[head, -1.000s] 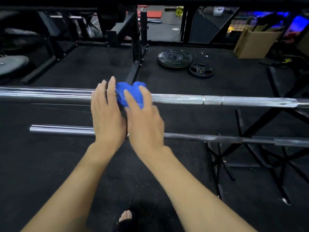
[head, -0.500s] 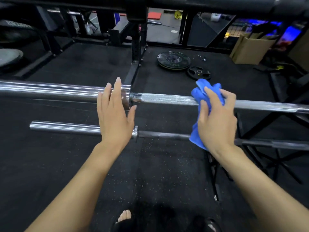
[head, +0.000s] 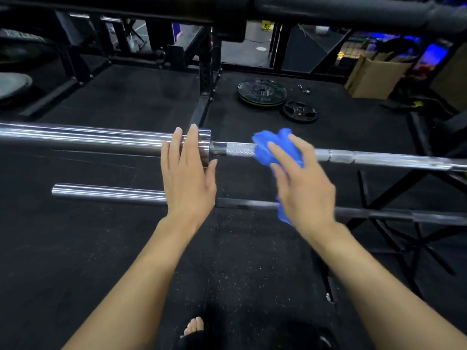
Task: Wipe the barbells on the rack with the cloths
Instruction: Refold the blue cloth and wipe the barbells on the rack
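Nearest, showing two hands: left hand (head: pixel 188 178) resting flat, fingers straight, on the upper barbell (head: pixel 101 138); right hand (head: pixel 303 188) gripping one blue cloth (head: pixel 267 147) around its knurled shaft. Lying below, a second barbell (head: pixel 108 193). Farther off, resting on the floor, two weight plates (head: pixel 262 91).

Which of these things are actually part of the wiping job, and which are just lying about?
Part of the job:
- crumpled blue cloth, held by the right hand
- upper chrome steel barbell, steadied by the left hand
- lower dark barbell

Just lying about:
- large black weight plate
- small black weight plate
- brown cardboard box
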